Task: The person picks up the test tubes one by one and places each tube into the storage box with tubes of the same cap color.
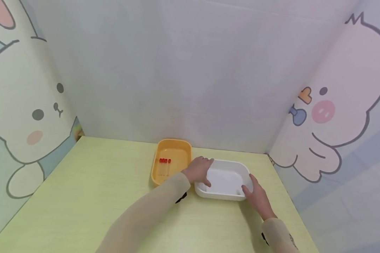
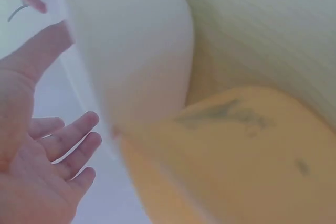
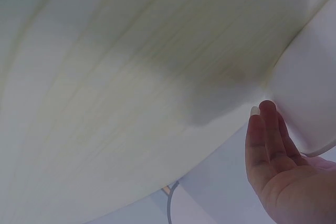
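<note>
A white rectangular tray point(image 1: 225, 179) with rounded corners stands on the table between both hands. My left hand point(image 1: 198, 170) is over its left rim, the thumb point(image 2: 44, 48) reaching across the rim and the other fingers spread loosely above. On the tray's right side is my right hand point(image 1: 258, 196), its thumb over the rim and its nearly straight fingers point(image 3: 270, 140) close along the outer wall. Beside the white tray, to the left, stands an orange tray point(image 1: 174, 154). Several clear tubes with red caps point(image 1: 165, 161) lie side by side in it, partly behind the left arm.
The pale yellow-green tabletop point(image 1: 92, 182) extends left and in front of the trays. A plain light wall covering point(image 1: 177, 70) rises behind the table's back edge. Cartoon-printed panels point(image 1: 25, 116) flank both sides. The right table edge runs near the right hand.
</note>
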Tool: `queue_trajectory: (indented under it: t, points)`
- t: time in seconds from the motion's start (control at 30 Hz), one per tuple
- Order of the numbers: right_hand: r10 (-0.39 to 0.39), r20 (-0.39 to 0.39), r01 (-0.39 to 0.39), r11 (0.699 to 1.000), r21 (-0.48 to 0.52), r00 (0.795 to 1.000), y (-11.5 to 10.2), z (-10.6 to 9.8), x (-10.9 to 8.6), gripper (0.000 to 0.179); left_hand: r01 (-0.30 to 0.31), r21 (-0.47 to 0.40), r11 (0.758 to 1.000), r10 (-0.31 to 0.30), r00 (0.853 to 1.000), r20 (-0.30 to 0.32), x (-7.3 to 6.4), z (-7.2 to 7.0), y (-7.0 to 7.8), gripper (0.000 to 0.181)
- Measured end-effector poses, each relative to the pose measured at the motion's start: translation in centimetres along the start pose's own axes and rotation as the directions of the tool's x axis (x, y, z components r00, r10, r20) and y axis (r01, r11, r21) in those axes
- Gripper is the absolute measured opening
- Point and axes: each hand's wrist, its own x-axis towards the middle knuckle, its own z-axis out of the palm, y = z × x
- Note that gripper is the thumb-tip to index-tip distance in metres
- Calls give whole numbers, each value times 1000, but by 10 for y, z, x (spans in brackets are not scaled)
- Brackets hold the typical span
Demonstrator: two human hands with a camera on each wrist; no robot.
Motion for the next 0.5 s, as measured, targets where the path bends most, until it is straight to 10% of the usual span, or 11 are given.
queue_trajectory:
  t: [0.5]
  points:
    - [11, 18, -11, 1000, -6, 1000, -2, 2, 1, 76, -38, -68, 997, 24, 980, -196, -58, -61, -18, 82]
